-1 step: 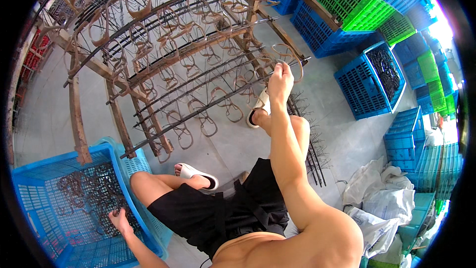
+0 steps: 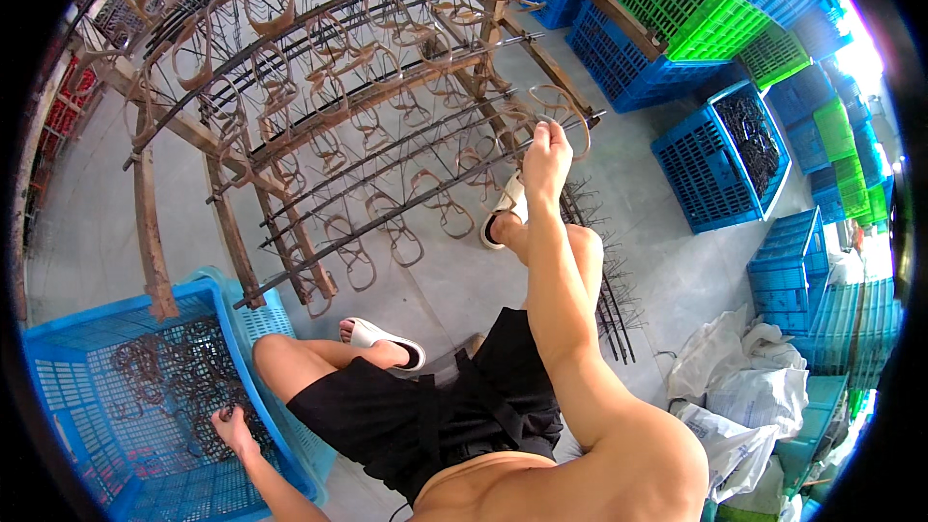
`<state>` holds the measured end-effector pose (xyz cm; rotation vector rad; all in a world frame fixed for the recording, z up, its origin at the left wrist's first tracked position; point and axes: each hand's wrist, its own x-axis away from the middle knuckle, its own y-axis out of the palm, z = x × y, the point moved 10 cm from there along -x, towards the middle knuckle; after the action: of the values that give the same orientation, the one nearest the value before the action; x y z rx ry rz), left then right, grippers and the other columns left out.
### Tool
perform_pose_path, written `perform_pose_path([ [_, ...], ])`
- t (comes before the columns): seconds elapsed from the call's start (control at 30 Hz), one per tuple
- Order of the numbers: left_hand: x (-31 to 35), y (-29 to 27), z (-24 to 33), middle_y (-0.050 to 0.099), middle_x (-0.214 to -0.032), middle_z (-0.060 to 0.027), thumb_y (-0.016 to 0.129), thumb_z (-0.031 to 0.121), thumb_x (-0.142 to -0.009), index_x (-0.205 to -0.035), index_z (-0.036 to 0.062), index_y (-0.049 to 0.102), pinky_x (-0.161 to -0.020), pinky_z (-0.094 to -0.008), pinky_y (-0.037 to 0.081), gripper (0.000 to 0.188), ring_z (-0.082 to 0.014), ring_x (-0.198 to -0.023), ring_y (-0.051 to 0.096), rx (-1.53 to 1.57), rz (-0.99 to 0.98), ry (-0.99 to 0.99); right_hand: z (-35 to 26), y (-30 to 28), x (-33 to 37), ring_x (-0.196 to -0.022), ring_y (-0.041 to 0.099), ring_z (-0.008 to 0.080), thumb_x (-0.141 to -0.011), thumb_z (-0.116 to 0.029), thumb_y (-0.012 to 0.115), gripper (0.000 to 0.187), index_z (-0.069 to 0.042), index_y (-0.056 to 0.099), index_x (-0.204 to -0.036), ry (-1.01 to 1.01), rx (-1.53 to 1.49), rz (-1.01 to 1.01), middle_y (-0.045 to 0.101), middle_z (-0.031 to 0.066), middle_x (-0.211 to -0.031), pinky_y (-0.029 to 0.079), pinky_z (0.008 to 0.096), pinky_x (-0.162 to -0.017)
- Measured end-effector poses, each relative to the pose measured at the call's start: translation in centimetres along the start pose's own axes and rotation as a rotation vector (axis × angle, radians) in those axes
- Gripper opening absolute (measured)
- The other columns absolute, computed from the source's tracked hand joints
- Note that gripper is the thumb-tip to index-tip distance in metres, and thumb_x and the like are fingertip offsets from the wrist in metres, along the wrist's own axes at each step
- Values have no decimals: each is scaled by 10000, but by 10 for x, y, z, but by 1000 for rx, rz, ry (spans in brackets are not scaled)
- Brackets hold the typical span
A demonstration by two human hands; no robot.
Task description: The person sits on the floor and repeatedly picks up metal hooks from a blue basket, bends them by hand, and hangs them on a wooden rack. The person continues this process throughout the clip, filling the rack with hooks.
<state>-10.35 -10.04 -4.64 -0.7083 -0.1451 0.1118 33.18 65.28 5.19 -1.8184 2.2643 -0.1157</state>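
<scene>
My right hand (image 2: 546, 162) is closed, fingertips pinched at the right end of a dark rod (image 2: 396, 216) on the rack. A thin brown eyeglass frame (image 2: 587, 140) loops around those fingertips, and they seem to grip it. More brown eyeglass frames (image 2: 393, 235) hang from the rods in rows. Low on the left, my left hand (image 2: 232, 432) reaches into a blue plastic basket (image 2: 82, 367). Its fingers curl around a dark brown eyeglass frame, partly hidden, at the edge of a loose pile of frames (image 2: 179, 372).
The rack's wooden posts (image 2: 145, 222) stand before me. Wire-studded rods (image 2: 609, 300) lie on the floor beyond my right knee. At right are a blue crate of black pieces (image 2: 720, 159), stacked green crates (image 2: 677, 0) and white plastic bags (image 2: 749, 396).
</scene>
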Motion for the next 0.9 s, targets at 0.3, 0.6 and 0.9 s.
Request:
perform_pose_path([
  [0.3,34,9,40,456,-746,5,555,206,-910,-1125,30,511,-737,-299,498,282,-86,-661,440,532,-19,-158,-3,22,4,-420,338,28,-908,-197,521,220,-12,615,-983,108,-293,-268,402,-76,-541,264,196,-375],
  [0.6,-7,1,-4,495,-684,-19,537,149,-910,-923,11,518,-867,-348,507,140,-136,-693,543,1066,-40,-212,-35,24,19,-513,367,76,-860,-174,550,197,9,578,-789,-77,-54,-307,448,9,-545,313,265,-463],
  [0.9,39,23,49,464,-732,-2,558,226,-896,-1065,73,519,-761,-347,475,231,-120,-727,511,546,-193,-139,-20,16,-5,-503,397,96,-853,-213,547,220,-2,610,-841,-126,17,-232,476,42,-531,354,281,-480],
])
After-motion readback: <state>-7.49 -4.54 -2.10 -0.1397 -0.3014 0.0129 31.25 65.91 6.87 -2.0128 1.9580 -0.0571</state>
